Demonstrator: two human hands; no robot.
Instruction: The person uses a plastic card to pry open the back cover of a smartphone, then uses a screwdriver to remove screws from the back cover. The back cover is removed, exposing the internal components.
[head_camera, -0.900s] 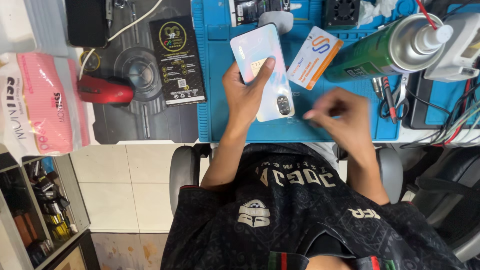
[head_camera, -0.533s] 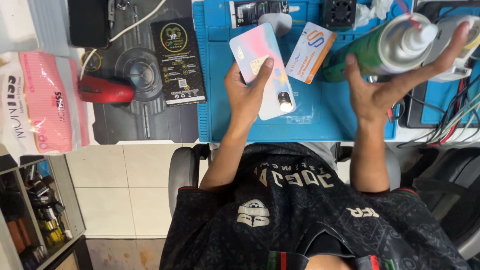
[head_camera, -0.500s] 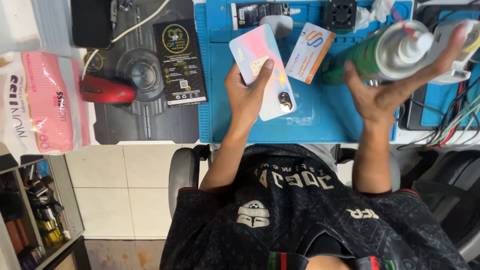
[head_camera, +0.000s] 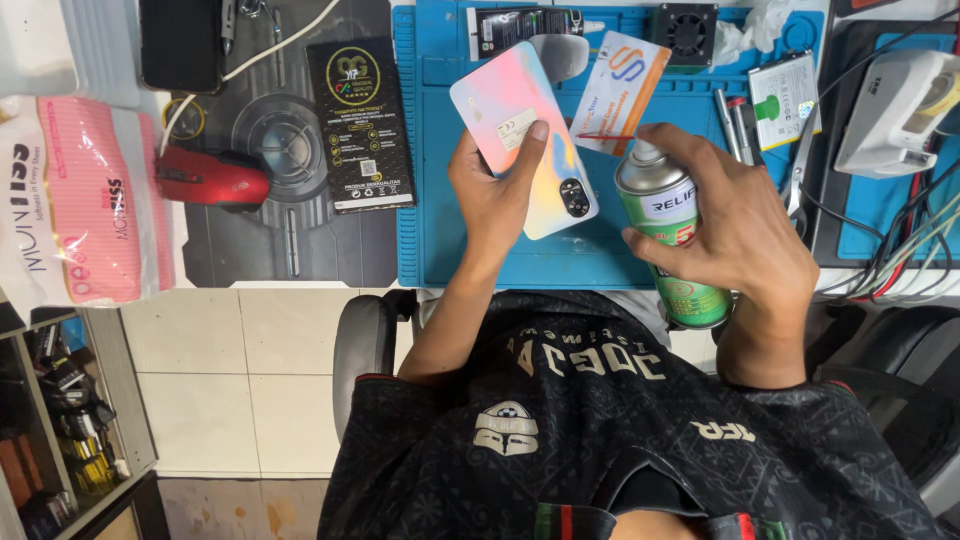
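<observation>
My left hand (head_camera: 495, 190) holds a phone (head_camera: 520, 135) with a pastel iridescent back, camera end toward me, tilted above the blue work mat (head_camera: 440, 150). My right hand (head_camera: 735, 225) grips a green spray can (head_camera: 675, 245) with a silver top, held over the mat's near edge just right of the phone, its nozzle end pointing away from me. The two are close but apart.
On the mat lie a white and orange card box (head_camera: 622, 92), a tube (head_camera: 520, 25), a small fan (head_camera: 685, 30) and a battery (head_camera: 785, 100). A red mouse (head_camera: 212, 178) and black box (head_camera: 358, 125) sit left. Cables and a white device (head_camera: 900, 110) crowd the right.
My right hand reached to the right side of the bench, took the green spray can and brought it near the phone. The left hand kept the phone nearly still.
</observation>
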